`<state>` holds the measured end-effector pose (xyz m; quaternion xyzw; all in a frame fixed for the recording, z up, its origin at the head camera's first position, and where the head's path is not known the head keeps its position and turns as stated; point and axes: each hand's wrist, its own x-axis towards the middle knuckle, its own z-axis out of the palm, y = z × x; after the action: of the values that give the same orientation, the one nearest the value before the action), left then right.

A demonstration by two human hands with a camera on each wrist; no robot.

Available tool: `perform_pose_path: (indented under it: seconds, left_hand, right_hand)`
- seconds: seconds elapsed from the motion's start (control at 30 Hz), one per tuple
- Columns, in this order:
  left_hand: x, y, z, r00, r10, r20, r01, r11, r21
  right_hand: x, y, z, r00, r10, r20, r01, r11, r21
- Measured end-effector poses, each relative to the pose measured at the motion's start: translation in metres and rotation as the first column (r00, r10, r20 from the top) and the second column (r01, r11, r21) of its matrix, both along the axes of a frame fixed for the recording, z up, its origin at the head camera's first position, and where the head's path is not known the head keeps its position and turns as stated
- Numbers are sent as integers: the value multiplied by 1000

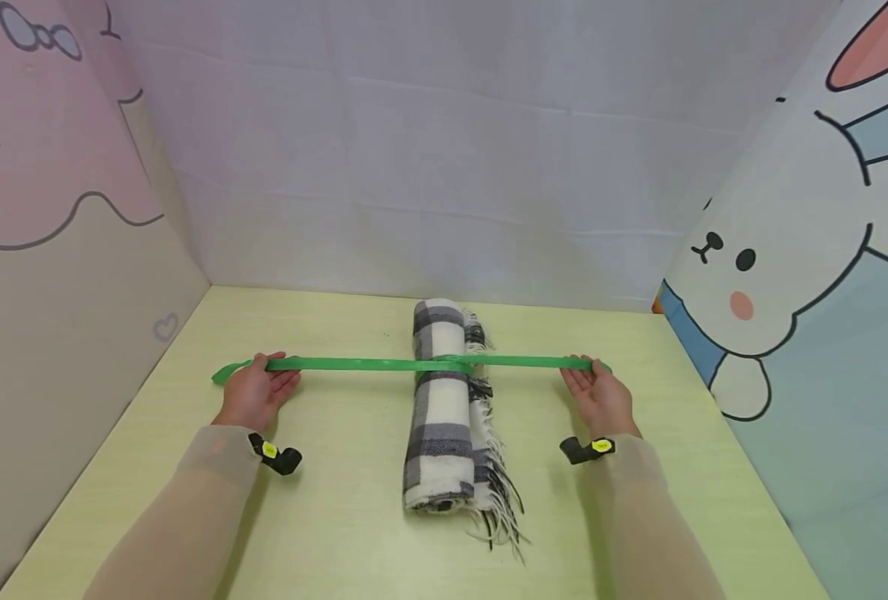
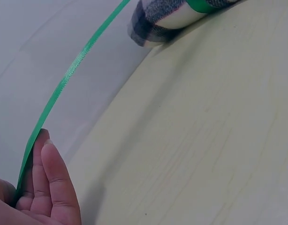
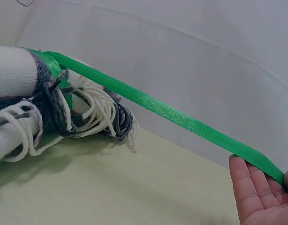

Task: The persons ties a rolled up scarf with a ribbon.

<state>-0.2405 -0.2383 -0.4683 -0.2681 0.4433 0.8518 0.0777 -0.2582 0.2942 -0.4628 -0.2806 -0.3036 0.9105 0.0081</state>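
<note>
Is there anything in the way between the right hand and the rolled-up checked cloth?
Nothing visible blocks it. The right hand pinches the green ribbon, which stretches across to the checked cloth. Only the cloth's own loose fringe lies on that side.

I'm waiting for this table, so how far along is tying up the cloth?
Done: the checked cloth is rolled up, with the green ribbon round its middle. In hand: the left hand and right hand pinch the ribbon on either side, holding it nearly straight. Probably left: a bow or final knot; no loops show, though I can't tell whether it is already knotted.
</note>
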Motion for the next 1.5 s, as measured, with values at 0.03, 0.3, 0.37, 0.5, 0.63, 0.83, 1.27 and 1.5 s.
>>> perform_pose_path:
  seconds: [0.03,0.3,0.37,0.5,0.63,0.83,1.27,1.5]
  left_hand:
    - [0,-1,0,1000,5,6,-5,1000,3]
    - [-5,-12,2,994,89,61,-87,996,-33]
    - [-6,-14,2,993,102,68,-99,994,-46]
    - [-7,-17,3,988,123,91,-118,991,-62]
    - [-10,-19,5,985,134,107,-125,988,-88]
    - [-18,-18,9,988,128,85,-117,985,-127]
    - [-34,-16,16,983,174,55,-162,970,-181]
    - [-33,-18,5,985,127,119,-102,975,-198]
  right_hand:
    - [1,0,-1,1000,-4,3,4,1000,5]
    - [3,4,-5,999,-36,39,34,999,40]
    - [4,5,-6,998,-43,45,40,998,58]
    - [4,8,-9,997,-62,44,58,995,81]
    - [2,11,-11,997,-68,48,63,994,91]
    - [-3,18,-6,995,-81,53,75,992,101]
    - [-16,20,13,998,-55,23,51,986,160]
    - [-17,20,0,996,-45,79,30,984,174]
